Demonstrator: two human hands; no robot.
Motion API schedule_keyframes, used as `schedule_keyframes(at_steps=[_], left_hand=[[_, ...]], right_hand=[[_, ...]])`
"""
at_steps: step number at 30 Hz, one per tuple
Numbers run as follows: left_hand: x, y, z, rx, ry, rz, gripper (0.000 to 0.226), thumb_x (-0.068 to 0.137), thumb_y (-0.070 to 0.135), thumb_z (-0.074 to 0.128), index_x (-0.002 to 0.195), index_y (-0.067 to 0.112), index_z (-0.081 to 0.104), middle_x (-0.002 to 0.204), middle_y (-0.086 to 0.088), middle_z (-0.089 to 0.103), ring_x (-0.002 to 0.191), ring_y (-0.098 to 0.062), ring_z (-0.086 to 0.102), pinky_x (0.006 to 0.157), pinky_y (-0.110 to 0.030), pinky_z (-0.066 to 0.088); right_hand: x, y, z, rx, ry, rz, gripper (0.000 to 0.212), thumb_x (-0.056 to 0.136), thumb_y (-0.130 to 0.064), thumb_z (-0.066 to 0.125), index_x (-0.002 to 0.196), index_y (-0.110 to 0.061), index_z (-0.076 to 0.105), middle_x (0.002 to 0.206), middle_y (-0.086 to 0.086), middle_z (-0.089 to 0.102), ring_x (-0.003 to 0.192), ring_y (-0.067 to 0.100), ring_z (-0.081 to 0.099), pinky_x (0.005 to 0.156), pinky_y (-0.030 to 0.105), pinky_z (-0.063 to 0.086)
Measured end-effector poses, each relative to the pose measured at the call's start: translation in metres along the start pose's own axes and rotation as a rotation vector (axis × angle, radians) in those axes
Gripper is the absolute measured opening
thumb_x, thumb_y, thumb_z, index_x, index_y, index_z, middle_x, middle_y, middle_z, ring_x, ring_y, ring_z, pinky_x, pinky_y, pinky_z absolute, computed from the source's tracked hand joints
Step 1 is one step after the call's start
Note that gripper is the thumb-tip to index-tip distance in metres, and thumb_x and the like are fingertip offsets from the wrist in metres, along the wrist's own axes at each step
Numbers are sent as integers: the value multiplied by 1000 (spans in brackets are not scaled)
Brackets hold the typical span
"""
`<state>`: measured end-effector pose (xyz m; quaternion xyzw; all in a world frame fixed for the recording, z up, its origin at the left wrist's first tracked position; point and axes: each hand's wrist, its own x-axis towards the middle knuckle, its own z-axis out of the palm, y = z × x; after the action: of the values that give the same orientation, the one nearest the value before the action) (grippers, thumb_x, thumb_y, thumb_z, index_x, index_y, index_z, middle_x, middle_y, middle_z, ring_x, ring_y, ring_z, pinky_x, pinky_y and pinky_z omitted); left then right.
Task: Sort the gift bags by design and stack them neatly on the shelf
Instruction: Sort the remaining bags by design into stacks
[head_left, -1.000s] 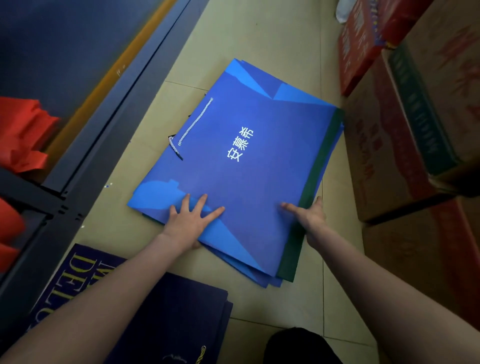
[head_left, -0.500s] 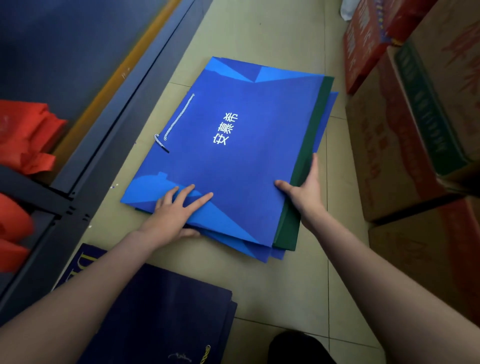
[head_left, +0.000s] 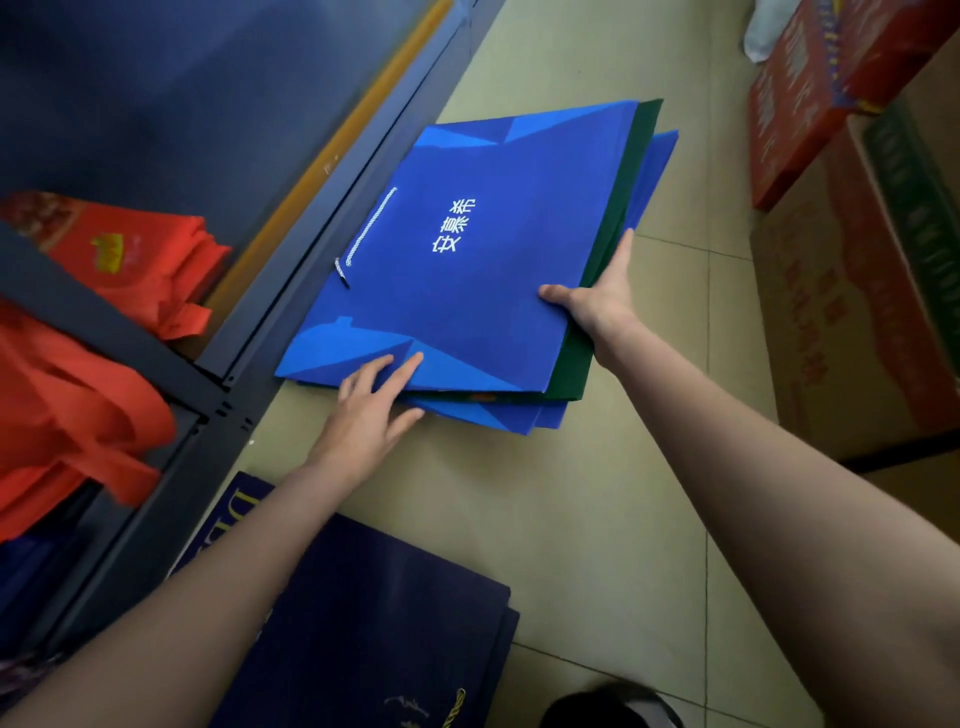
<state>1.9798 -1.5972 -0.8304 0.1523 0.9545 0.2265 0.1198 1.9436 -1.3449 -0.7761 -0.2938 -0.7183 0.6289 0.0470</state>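
hands squaring up the blue stack

both hands are working on the blue bags, a flat pile lying on the floor just beside the foot of the shelf. left hand is lying with fingers straight across the near corner of the top bag, its thumb tucking against the pile's near edge. right hand is gripping the right side of the pile, thumb pressing on top and fingers running along the edge, where they are touching a green bag sandwiched under the top blue one.

that green bag is showing as a strip along the right and far edges, so the pile is looking mixed rather than fully sorted. lower blue bags are poking out at the near and far right, not yet flush.

judging by this, the step in hand is gathering and aligning the blue design before it goes up. the next move is likely calling for pulling the green bag out, tapping the edges even, then gripping both sides firmly so the slick sheets are not sliding apart on the lift.

red bags are already sitting on the shelf. a navy bag is lying on the floor nearer the person, and cartons are standing to the right.
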Motion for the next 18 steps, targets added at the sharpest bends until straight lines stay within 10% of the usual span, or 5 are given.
schedule_keyframes(at_steps=[8, 13, 18], left_hand=[[-7, 2, -1, -438, 205, -267, 54, 95, 32, 52, 145, 24, 33, 145, -6, 29, 133, -21, 32, 103, -27, 27], [3, 4, -3, -862, 344, -585, 50, 97, 36, 47, 144, 31, 31, 147, 2, 32, 131, -22, 37, 109, -46, 33], [-1, 14, -5, -640, 332, -584, 56, 95, 37, 50, 146, 27, 29, 150, -5, 25, 133, -28, 33, 104, -42, 33]], right_hand=[[8, -6, 9, -43, -14, -14, 103, 77, -4, 71, 150, -31, 4, 138, -4, 44, 116, 21, 51, 98, 42, 47], [3, -4, 6, 86, -2, 0, 96, 81, 4, 63, 148, -39, 10, 126, -9, 48, 105, 19, 57, 90, 42, 52], [-10, -6, -3, 123, -9, -40, 93, 82, 8, 60, 148, -36, 12, 133, -8, 47, 104, 16, 58, 82, 34, 54]])
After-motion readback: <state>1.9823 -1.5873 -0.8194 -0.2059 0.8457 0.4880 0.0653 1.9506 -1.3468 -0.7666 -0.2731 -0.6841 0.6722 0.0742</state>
